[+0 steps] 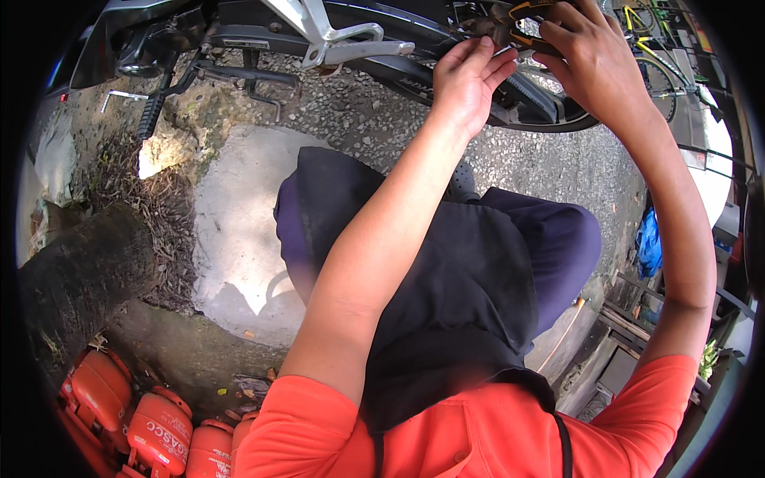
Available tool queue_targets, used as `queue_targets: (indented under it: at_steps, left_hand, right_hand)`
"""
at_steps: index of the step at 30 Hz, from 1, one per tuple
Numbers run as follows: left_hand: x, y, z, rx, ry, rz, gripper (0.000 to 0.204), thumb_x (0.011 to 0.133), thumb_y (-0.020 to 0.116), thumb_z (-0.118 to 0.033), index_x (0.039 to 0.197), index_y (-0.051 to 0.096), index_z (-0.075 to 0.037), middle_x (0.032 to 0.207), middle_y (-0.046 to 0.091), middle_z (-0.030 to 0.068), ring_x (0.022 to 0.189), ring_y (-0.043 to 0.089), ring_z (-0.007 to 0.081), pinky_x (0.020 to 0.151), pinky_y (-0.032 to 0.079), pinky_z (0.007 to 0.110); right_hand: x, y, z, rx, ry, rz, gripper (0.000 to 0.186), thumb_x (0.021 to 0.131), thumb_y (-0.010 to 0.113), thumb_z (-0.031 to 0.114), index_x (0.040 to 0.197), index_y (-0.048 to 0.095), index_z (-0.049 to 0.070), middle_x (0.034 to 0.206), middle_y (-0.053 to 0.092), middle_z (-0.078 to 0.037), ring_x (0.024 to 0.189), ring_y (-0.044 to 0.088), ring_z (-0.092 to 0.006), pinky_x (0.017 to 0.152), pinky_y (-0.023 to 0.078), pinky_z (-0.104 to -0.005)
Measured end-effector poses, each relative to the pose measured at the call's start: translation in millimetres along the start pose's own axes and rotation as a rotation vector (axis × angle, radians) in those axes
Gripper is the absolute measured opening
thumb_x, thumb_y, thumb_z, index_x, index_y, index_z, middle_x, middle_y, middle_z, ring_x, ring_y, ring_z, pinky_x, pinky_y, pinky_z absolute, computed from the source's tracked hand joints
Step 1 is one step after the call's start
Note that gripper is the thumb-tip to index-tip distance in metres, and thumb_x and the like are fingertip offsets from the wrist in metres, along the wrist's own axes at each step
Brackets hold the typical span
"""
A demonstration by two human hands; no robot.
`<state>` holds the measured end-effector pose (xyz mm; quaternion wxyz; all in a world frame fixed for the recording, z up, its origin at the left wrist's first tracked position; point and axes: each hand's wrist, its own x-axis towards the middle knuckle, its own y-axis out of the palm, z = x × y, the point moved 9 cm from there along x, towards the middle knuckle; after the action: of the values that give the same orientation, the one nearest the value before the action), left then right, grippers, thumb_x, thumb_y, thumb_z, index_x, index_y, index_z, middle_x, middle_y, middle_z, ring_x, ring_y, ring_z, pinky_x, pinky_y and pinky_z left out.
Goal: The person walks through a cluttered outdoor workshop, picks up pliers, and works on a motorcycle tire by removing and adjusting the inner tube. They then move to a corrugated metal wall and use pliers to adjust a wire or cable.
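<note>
Outdoors, daylight, sun patches. Gravel ground point(358, 119) under left hand point(466, 89); pale concrete slab point(235, 207) left of it, bodyward; dark trunk point(88, 255) farther left. Red gas cylinders point(163, 426) well behind it. Bicycle point(667, 65) right of right hand point(588, 44).

We are wearing a red short-sleeved shirt point(510, 430) under a black apron point(446, 279). Purple trousers point(567, 239) are covering our legs.
</note>
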<state>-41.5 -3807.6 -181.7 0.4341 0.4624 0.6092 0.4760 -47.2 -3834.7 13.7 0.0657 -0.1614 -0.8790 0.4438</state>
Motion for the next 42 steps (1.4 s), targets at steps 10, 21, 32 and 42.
queue_targets:
  at_steps: [10, 21, 32, 42]
  left_hand:
    - [4.9, -7.4, -0.6, -0.143, 0.004, -0.064, 0.019, 0.095, 0.057, -0.017, 0.104, 0.057, 0.0, 0.098, 0.065, 0.0138, 0.093, 0.066, 0.0258, 0.082, 0.056, 0.037]
    - [5.5, -11.8, -1.6, -0.156, -0.004, -0.062, 0.018, 0.096, 0.057, -0.018, 0.103, 0.057, -0.001, 0.096, 0.065, 0.0129, 0.091, 0.066, 0.0251, 0.082, 0.056, 0.037]
    - [-18.0, -88.6, -26.3, 0.475, 0.198, -0.526, 0.035, 0.095, 0.058, -0.035, 0.096, 0.051, -0.001, 0.093, 0.061, 0.0133, 0.059, 0.059, 0.0164, 0.058, 0.052, 0.029]
    - [-1.3, -82.5, -36.3, 0.708, 0.335, -0.41, 0.062, 0.088, 0.068, -0.012, 0.13, 0.026, 0.006, 0.114, 0.05, 0.0194, 0.096, 0.06, 0.0205, 0.078, 0.055, 0.033]
  right_hand:
    - [9.6, -5.1, 7.4, -0.045, -0.056, -0.002, 0.018, 0.072, 0.071, 0.024, 0.081, 0.073, 0.009, 0.091, 0.063, -0.005, 0.107, 0.051, -0.0263, 0.089, 0.043, -0.0415]
    - [28.2, 3.0, 13.1, -0.161, -0.028, 0.395, 0.048, 0.078, 0.063, 0.031, 0.11, 0.059, -0.004, 0.1, 0.06, -0.015, 0.096, 0.057, -0.0267, 0.08, 0.047, -0.0374]
    - [31.6, 13.7, 16.5, -0.221, -0.142, 0.528, 0.036, 0.083, 0.054, 0.026, 0.099, 0.063, -0.005, 0.094, 0.065, -0.017, 0.086, 0.066, -0.0288, 0.074, 0.053, -0.0386]
    - [25.8, 34.7, -14.9, 0.299, 0.056, 0.644, 0.035, 0.082, 0.064, 0.03, 0.087, 0.064, -0.004, 0.076, 0.068, -0.018, 0.061, 0.064, -0.0301, 0.06, 0.053, -0.0385]
